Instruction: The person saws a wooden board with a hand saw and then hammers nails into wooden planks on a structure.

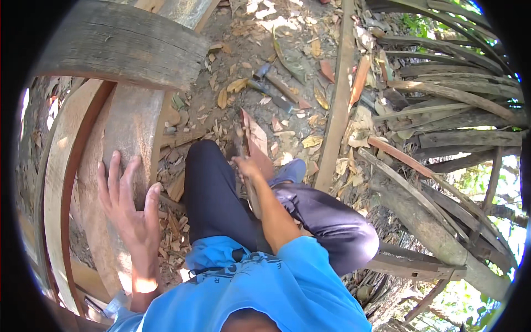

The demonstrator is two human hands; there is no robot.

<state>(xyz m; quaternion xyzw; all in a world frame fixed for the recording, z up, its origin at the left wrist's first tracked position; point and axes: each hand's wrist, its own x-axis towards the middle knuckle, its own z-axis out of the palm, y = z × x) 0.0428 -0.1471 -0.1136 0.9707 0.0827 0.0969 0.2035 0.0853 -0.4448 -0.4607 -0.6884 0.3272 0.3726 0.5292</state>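
Note:
My left hand (130, 207) is spread open, its fingers apart, over a broad weathered plank (130, 124) on the left. Whether the palm rests on the wood or hovers just above it, I cannot tell. Between my knees my right hand (248, 167) is closed around a slim brown wooden stick or handle (240, 141); its far end is blurred. Right beside that hand a flat reddish piece of wood (258, 138) lies on the ground, pointed at its far end. My right foot wears a blue shoe (293, 171).
A thick grey beam (121, 47) crosses the planks at upper left. Ahead on the leaf-strewn soil lie a wooden-handled tool (283, 88) and a dark tool with blue ends (271, 97). A long narrow board (336, 105) runs along my right, before stacked branches (459, 105).

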